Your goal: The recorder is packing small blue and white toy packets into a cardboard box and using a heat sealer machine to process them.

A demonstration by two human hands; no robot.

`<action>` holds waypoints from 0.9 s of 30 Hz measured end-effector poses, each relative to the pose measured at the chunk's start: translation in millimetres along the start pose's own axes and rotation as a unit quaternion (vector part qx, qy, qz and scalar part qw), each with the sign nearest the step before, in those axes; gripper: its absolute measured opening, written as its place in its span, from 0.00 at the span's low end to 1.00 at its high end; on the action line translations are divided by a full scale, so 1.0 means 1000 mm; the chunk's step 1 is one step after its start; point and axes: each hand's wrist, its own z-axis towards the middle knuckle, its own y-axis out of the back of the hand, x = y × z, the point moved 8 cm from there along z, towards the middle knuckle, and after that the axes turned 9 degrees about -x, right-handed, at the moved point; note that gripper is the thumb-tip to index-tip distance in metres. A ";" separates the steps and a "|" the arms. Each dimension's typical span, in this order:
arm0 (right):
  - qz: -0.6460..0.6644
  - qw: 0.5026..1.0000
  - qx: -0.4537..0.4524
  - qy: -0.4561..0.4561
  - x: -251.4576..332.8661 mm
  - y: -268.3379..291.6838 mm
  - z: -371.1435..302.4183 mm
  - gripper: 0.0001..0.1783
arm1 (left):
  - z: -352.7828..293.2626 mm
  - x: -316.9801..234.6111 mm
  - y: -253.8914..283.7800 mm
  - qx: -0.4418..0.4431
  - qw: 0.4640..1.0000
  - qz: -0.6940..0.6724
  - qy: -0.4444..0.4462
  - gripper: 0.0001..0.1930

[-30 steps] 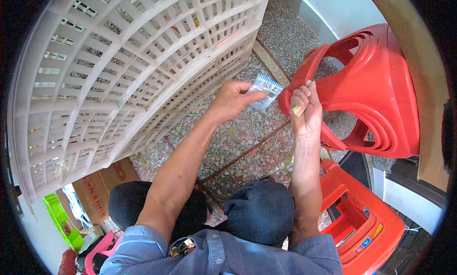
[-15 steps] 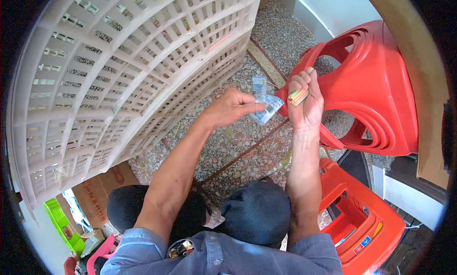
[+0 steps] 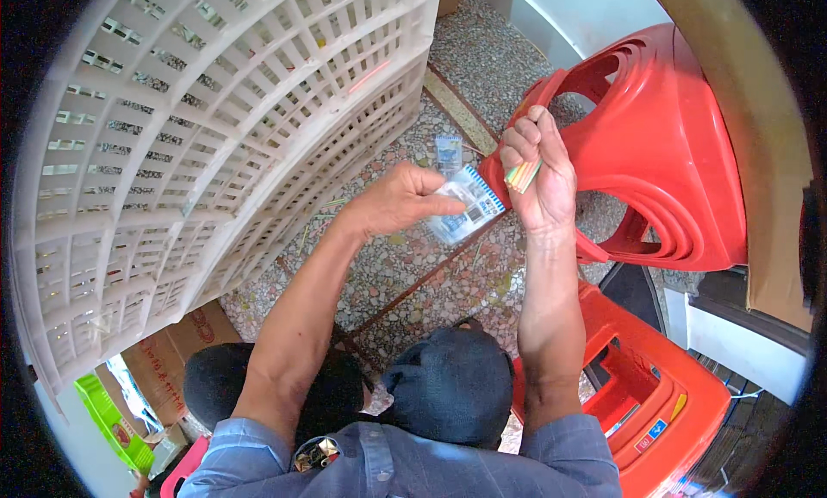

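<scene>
My left hand [image 3: 392,203] pinches a small clear plastic packet [image 3: 469,220] with blue print and a blue striped edge between thumb and fingers. To its right my right hand [image 3: 551,188], palm up, is curled round a bundle of thin coloured sticks [image 3: 523,177], straw-like in pale yellow, green and orange. Their cut ends point toward the packet, a small gap apart. Just beyond the left hand a second blue-and-clear packet [image 3: 449,153] shows above the speckled floor; whether it is joined to the held one I cannot tell.
A big white plastic crate [image 3: 215,145] stands tilted on the left. On the right are stacked red plastic stools [image 3: 680,145] and another red stool [image 3: 655,395] nearer me. A cardboard box [image 3: 172,351] and a green basket [image 3: 112,420] sit at the lower left.
The packet in my left hand has turned its printed face up and shows more of itself. My right hand still grips the bundle. The whole view has shifted slightly.
</scene>
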 end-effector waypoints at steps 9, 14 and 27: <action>0.050 0.999 -0.009 0.008 -0.005 0.015 0.001 0.10 | 0.003 0.005 0.026 -0.055 0.984 0.167 0.023 0.08; 0.052 0.998 -0.006 0.019 -0.005 0.013 0.004 0.10 | 0.001 -0.005 0.010 -0.020 0.991 0.133 -0.025 0.15; -0.107 0.992 -0.020 0.058 -0.008 0.008 -0.005 0.09 | 0.002 -0.001 0.000 0.029 0.989 0.144 -0.023 0.22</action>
